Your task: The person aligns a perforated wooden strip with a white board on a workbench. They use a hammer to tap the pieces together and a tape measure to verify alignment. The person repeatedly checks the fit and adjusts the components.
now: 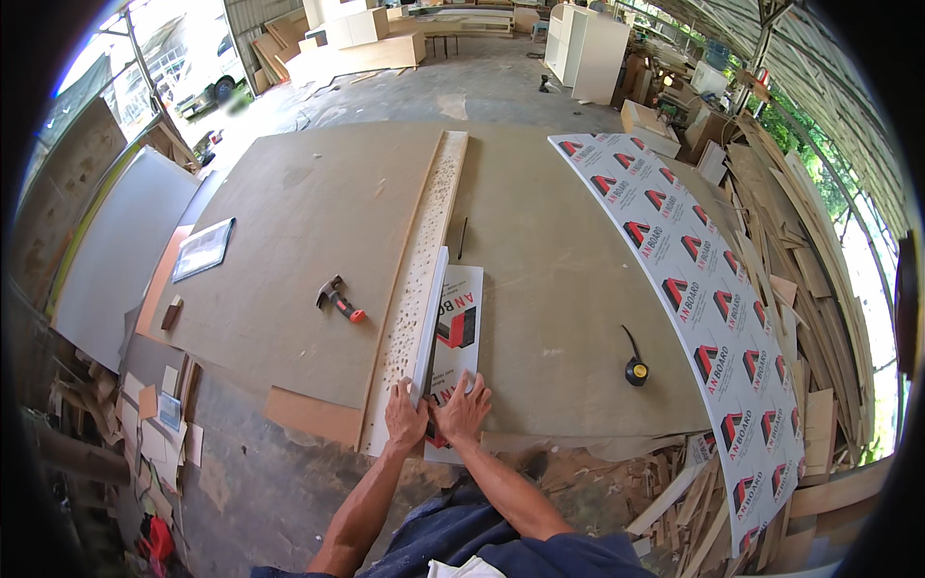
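Observation:
Near the front edge of the brown work sheet, both hands are close together. My left hand (pixel 407 416) closes around the near end of a narrow white board strip (pixel 431 313), which seems to stand on edge. Beside it, my right hand (pixel 462 412) rests on a white strip of printed board (pixel 459 332), fingers apart, its thumb toward the narrow strip. A long board with a pitted, speckled face (pixel 414 260) lies just left of these pieces and stretches to the far edge. What lies beneath my palms is hidden.
A hammer (pixel 339 301) lies left of the long board. On the right are a tape measure (pixel 636 371) and a large printed panel (pixel 689 279). A thin dark rod (pixel 462 237) sits beyond the strips. Stacked timber (pixel 800 250) lines the right side; white cabinets (pixel 588 53) stand behind.

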### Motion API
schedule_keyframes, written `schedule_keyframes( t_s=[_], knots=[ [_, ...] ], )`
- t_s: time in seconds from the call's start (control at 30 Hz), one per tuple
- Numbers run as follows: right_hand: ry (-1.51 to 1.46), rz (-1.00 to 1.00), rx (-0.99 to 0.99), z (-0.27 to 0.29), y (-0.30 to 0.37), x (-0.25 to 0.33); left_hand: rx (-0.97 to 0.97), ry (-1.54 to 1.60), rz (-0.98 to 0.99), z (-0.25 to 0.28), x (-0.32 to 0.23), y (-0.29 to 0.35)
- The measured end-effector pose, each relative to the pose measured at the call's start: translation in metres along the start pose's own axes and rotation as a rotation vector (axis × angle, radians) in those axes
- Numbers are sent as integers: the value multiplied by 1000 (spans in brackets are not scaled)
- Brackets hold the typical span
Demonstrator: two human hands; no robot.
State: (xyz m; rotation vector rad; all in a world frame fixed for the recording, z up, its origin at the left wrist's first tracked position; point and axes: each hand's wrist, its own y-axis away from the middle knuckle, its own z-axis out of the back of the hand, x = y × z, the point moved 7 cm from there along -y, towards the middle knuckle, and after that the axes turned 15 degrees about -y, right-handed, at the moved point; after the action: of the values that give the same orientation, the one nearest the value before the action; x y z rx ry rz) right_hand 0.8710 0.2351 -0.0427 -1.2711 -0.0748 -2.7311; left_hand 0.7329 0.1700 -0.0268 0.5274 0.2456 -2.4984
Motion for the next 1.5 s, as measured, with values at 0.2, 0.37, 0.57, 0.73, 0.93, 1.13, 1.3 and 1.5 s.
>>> schedule_keyframes(
  t_s=[0.2, 0.37, 0.57, 0.73, 0.93, 1.13, 1.3, 1.5],
  knots=[
    [-16, 111, -23, -9, -5, -3, 64, 83, -165, 14, 3, 10],
    [-48, 137, 33, -9, -12, -2, 61, 70, -233, 24, 2, 16],
    [-64, 192, 60, -8, -13, -7, 126, 49, -300, 27, 1, 22],
    [-80, 211, 88, -9, -14, -9, 88, 74, -330, 26, 6, 28],
    [-305, 313, 148, 12, -7, -24, 313, 87, -482, 46, 1, 43],
    [2, 499, 565, 39, 30, -32, 453, -407, -865, 39, 22, 60],
    [46, 607, 561, 39, 36, -29, 460, -388, -906, 35, 13, 53],
    [9, 639, 522, 41, 32, -27, 418, -439, -936, 23, 13, 51]
  ],
)
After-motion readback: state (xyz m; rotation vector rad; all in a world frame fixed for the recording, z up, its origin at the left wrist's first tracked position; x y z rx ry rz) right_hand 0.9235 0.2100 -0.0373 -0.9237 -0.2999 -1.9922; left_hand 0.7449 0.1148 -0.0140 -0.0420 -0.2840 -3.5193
